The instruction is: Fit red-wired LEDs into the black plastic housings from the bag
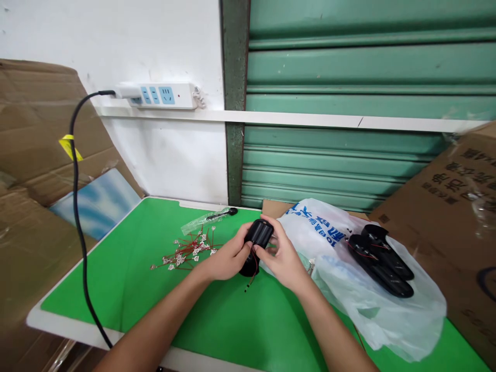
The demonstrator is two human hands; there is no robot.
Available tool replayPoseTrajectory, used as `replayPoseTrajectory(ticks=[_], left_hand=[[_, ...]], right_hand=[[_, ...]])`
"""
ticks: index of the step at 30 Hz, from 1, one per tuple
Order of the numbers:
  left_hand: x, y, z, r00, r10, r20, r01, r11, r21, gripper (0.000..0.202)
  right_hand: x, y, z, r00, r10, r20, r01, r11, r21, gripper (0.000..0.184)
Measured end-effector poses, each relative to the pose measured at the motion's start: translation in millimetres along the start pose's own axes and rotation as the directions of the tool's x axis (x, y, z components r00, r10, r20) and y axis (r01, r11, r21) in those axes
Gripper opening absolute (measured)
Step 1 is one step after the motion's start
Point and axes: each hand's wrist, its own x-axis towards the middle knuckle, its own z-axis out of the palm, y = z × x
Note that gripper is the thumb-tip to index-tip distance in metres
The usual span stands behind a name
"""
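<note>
Both my hands hold one black plastic casing (259,235) over the middle of the green table (127,289). My left hand (228,258) grips its lower left side with curled fingers. My right hand (281,256) pinches its right side near the top. A thin red wire (252,276) hangs from the casing down toward the table. Left of my hands lies a loose pile of red wires with small white metal tabs (188,250).
Two more black casings (382,263) lie on a white plastic bag (349,274) at the right. A small clear bag and a black tool (217,214) lie at the table's back. Cardboard boxes (445,217) flank both sides. A black cable (79,217) hangs from a wall power strip (158,95).
</note>
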Motion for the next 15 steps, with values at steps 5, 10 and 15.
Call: replayPoseTrajectory(ticks=[5, 10, 15], left_hand=[[-0.3, -1.5, 4.1, 0.999, 0.019, -0.033, -0.018, 0.999, 0.034, 0.049], [0.3, -3.4, 6.5, 0.998, 0.03, -0.052, -0.027, 0.998, 0.053, 0.047], [0.3, -5.8, 9.9, 0.996, 0.042, -0.076, -0.037, 0.997, 0.061, 0.046]], right_hand=[[-0.6, 4.1, 1.9, 1.0, 0.007, -0.008, -0.007, 1.0, 0.022, 0.06], [0.2, 6.2, 4.8, 1.0, -0.006, -0.03, 0.007, 0.999, 0.043, 0.06], [0.3, 6.2, 7.5, 0.999, 0.022, -0.034, -0.019, 0.996, 0.088, 0.061]])
